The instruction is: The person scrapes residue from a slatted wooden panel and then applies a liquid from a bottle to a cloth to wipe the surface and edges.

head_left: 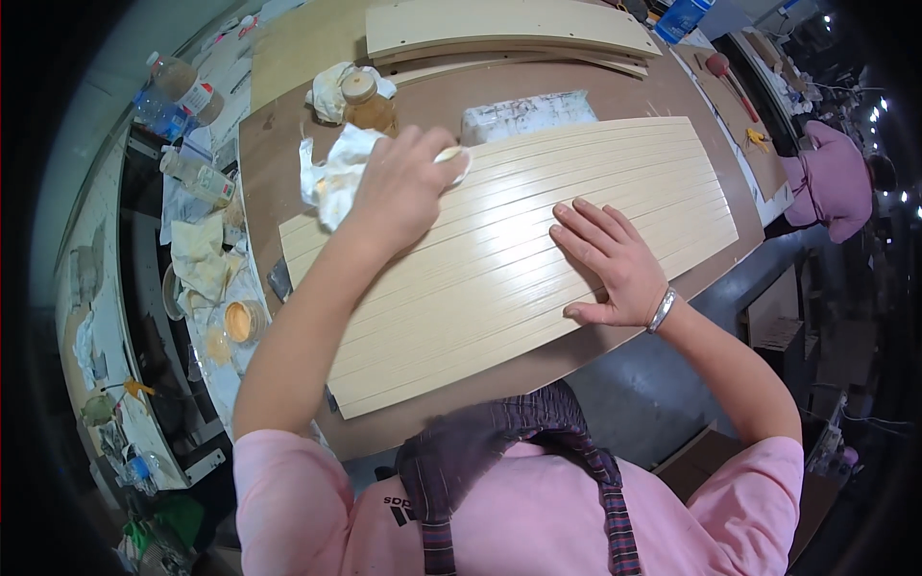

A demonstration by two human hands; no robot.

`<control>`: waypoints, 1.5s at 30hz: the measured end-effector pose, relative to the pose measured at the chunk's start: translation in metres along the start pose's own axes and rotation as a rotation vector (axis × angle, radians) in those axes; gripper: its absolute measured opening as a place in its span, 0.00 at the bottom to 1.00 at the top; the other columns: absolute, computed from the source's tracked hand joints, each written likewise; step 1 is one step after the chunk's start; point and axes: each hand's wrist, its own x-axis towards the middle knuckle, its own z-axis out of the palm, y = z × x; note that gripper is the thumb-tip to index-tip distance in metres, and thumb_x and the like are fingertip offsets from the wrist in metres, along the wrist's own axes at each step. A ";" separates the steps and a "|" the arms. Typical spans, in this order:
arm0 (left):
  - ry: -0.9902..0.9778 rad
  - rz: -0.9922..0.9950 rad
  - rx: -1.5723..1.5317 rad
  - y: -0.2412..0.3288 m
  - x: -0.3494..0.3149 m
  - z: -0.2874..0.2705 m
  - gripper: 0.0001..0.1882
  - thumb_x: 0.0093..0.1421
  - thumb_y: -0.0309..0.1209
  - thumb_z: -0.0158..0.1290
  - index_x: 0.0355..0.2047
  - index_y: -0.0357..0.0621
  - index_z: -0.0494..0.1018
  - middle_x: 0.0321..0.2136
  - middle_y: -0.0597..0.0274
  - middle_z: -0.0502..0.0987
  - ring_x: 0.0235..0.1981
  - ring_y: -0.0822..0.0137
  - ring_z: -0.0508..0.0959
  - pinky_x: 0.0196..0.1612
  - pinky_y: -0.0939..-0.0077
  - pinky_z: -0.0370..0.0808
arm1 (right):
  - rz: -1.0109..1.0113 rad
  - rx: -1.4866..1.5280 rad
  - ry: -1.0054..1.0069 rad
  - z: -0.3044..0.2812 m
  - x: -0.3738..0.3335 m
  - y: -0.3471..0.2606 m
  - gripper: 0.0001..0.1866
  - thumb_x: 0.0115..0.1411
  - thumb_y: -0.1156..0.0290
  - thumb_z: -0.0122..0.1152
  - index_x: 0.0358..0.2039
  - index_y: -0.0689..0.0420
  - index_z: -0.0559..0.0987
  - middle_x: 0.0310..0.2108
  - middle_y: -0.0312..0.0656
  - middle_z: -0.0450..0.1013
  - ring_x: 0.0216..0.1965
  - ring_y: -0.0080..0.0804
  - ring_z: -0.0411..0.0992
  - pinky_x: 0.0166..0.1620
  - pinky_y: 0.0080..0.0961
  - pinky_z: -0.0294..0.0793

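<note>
The head view showed one grooved pale panel point(509, 259) on the brown worktop point(272, 163), reaching toward its near edge. The left hand point(408, 182) was curled round a white cloth point(344, 180) at the panel's far side, covering part of it; the right hand point(615, 261) lay flat there, fingers spread, gripping nothing. Beyond stood one amber jar point(376, 113) and one stained white block point(528, 113); at least two pale boards point(509, 29) lay along the worktop's far edge. Past its left edge were three bottles point(199, 180) and one jar of orange paste point(240, 323).
</note>
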 end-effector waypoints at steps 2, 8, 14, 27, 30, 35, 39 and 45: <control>-0.078 -0.015 -0.006 -0.007 -0.012 -0.014 0.15 0.57 0.22 0.53 0.42 0.52 0.82 0.41 0.64 0.78 0.44 0.58 0.75 0.45 0.63 0.69 | 0.025 0.001 -0.001 -0.002 -0.008 0.003 0.47 0.51 0.37 0.60 0.66 0.52 0.66 0.70 0.44 0.58 0.70 0.48 0.55 0.69 0.50 0.54; -0.043 -0.086 -0.024 -0.020 -0.033 -0.023 0.13 0.57 0.23 0.54 0.39 0.51 0.83 0.39 0.63 0.78 0.43 0.58 0.74 0.45 0.65 0.68 | 0.036 0.029 0.015 0.003 -0.003 -0.001 0.42 0.54 0.42 0.57 0.65 0.51 0.68 0.69 0.44 0.60 0.69 0.48 0.57 0.68 0.50 0.55; -0.123 -0.005 -0.024 -0.028 -0.030 -0.037 0.12 0.56 0.23 0.56 0.39 0.51 0.83 0.38 0.64 0.79 0.41 0.59 0.75 0.45 0.66 0.68 | 0.060 0.021 0.004 0.000 -0.007 0.002 0.41 0.54 0.43 0.58 0.64 0.52 0.69 0.69 0.44 0.61 0.69 0.48 0.58 0.68 0.50 0.55; -0.127 -0.107 0.110 -0.098 -0.082 -0.059 0.16 0.49 0.19 0.54 0.37 0.46 0.83 0.40 0.60 0.79 0.43 0.54 0.75 0.47 0.63 0.72 | 0.035 0.203 0.096 -0.003 0.004 0.011 0.36 0.53 0.54 0.64 0.61 0.56 0.71 0.66 0.50 0.64 0.66 0.50 0.61 0.67 0.47 0.57; 0.019 -0.313 0.068 -0.133 -0.142 -0.092 0.16 0.51 0.18 0.51 0.35 0.45 0.84 0.40 0.58 0.80 0.42 0.53 0.77 0.47 0.61 0.73 | 0.113 0.163 0.156 0.002 0.021 0.023 0.37 0.54 0.56 0.64 0.63 0.58 0.69 0.66 0.53 0.61 0.67 0.52 0.60 0.68 0.48 0.55; 0.141 -0.084 -0.126 -0.060 -0.109 -0.069 0.19 0.54 0.19 0.53 0.44 0.51 0.82 0.46 0.57 0.79 0.46 0.53 0.76 0.50 0.60 0.71 | 0.316 -0.027 0.214 0.015 0.060 0.070 0.36 0.61 0.59 0.58 0.67 0.57 0.63 0.69 0.54 0.57 0.70 0.53 0.52 0.70 0.46 0.49; 0.061 -0.146 -0.105 -0.064 -0.123 -0.053 0.17 0.50 0.23 0.59 0.41 0.52 0.83 0.45 0.61 0.79 0.43 0.54 0.75 0.48 0.62 0.70 | 0.322 -0.059 0.191 0.023 0.067 0.079 0.35 0.59 0.61 0.60 0.65 0.61 0.66 0.67 0.56 0.59 0.68 0.57 0.55 0.70 0.47 0.51; 0.283 -0.310 -0.121 -0.029 -0.132 -0.040 0.14 0.49 0.21 0.53 0.35 0.46 0.82 0.42 0.61 0.79 0.41 0.57 0.74 0.47 0.62 0.69 | 0.262 -0.060 0.294 0.013 0.062 0.067 0.35 0.51 0.68 0.67 0.60 0.64 0.70 0.62 0.58 0.66 0.64 0.58 0.63 0.66 0.47 0.59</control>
